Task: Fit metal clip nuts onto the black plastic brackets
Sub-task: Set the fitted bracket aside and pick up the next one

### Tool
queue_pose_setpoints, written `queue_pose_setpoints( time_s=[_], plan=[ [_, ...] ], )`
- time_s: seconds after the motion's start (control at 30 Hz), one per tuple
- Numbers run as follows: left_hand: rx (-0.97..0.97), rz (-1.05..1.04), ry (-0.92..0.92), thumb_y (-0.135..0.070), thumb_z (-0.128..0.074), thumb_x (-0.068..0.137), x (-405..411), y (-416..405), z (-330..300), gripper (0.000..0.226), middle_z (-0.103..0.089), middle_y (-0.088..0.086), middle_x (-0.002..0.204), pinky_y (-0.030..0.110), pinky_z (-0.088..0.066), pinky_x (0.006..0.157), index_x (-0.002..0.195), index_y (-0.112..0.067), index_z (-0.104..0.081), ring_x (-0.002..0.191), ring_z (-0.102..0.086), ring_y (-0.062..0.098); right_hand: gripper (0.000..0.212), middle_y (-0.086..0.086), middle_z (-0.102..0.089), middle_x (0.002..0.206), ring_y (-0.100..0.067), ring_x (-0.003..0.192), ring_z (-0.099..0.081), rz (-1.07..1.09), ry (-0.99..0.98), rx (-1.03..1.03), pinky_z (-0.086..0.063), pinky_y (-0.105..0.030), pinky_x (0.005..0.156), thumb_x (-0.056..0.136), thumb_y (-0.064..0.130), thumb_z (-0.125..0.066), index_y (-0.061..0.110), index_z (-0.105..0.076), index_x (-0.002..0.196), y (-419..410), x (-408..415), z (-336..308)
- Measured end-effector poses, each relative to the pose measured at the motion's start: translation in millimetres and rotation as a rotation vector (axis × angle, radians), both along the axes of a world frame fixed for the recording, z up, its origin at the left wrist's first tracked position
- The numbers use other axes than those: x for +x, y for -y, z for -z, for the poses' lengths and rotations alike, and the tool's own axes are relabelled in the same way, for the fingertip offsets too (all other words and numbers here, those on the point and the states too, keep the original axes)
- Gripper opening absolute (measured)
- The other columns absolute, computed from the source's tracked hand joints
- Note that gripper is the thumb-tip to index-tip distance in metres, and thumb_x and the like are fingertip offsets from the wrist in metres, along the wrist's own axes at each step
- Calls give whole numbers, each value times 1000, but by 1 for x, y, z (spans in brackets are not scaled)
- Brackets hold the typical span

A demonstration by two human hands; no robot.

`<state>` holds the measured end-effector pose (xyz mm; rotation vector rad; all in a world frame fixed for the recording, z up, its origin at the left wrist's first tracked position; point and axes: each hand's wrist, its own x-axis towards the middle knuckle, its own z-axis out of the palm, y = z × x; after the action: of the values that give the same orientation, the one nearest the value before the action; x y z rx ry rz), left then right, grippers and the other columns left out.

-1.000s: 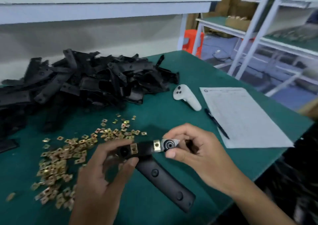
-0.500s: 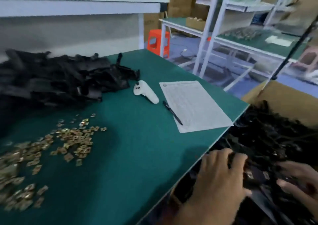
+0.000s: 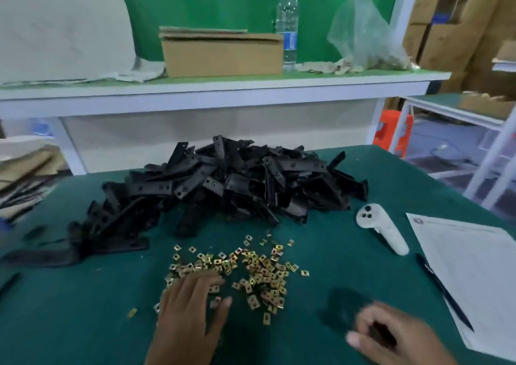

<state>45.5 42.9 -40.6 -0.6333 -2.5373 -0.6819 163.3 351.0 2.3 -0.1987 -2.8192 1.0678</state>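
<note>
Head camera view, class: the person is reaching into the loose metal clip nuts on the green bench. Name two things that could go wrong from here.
1. The left hand lies flat on the scattered gold-coloured metal clip nuts; it may sweep some aside or lift several at once.
2. The right hand is blurred, its grip unclear, close to the black pen and white paper sheet; it could knock them.

Your brackets (image 3: 231, 188) sit heaped, black and tangled, at the table's far side. Brassy nuts (image 3: 251, 269) lie scattered just in front.
</note>
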Motion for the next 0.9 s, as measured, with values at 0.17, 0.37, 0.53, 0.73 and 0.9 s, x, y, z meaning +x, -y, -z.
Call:
queue_pose_setpoints(
  time_s=[0.17, 0.37, 0.53, 0.73, 0.9],
  plan=[
    [382, -121, 131, -55, -41, 89, -19, 14, 2, 32, -62, -24, 104, 42, -44, 82, 98, -33, -62, 101, -56, -3, 22, 21, -54, 102, 0, 90, -51, -148, -108, -9, -37, -18, 75, 92, 52, -64, 40, -51, 105, 58, -122, 1],
    [492, -141, 166, -63, -37, 87, -20, 12, 8, 35, -62, -28, 103, 28, -41, 79, 92, -39, -61, 109, -47, -17, 53, 2, -38, 137, -19, 117, -51, 6, -154, 239, -51, -34, 85, 99, 40, -60, 26, -38, 145, 93, -253, -8],
    [490, -119, 155, -64, -37, 87, -23, 16, 12, 34, -63, -25, 98, 32, -44, 77, 91, -39, -60, 103, -53, -7, 26, -3, -57, 127, -23, 113, -57, 41, -193, 383, -54, -37, 79, 103, 27, -56, 19, -59, 128, 97, -287, -5],
    [488, -138, 123, -57, -40, 90, -24, 17, 16, 23, -60, -26, 96, 24, -43, 73, 91, -43, -58, 94, -56, -1, 18, 10, -65, 111, -8, 108, -58, 53, -656, 101, -42, -20, 91, 103, 27, -55, 21, -66, 116, 92, -243, -26],
    [563, -144, 77, -54, -40, 91, -23, 17, 10, 26, -60, -25, 95, 29, -43, 76, 93, -38, -60, 100, -53, -8, 19, 24, -69, 100, 3, 96, -63, 46, -579, -474, -47, -12, 81, 97, 47, -54, 41, -66, 110, 101, -181, -47]
  ],
)
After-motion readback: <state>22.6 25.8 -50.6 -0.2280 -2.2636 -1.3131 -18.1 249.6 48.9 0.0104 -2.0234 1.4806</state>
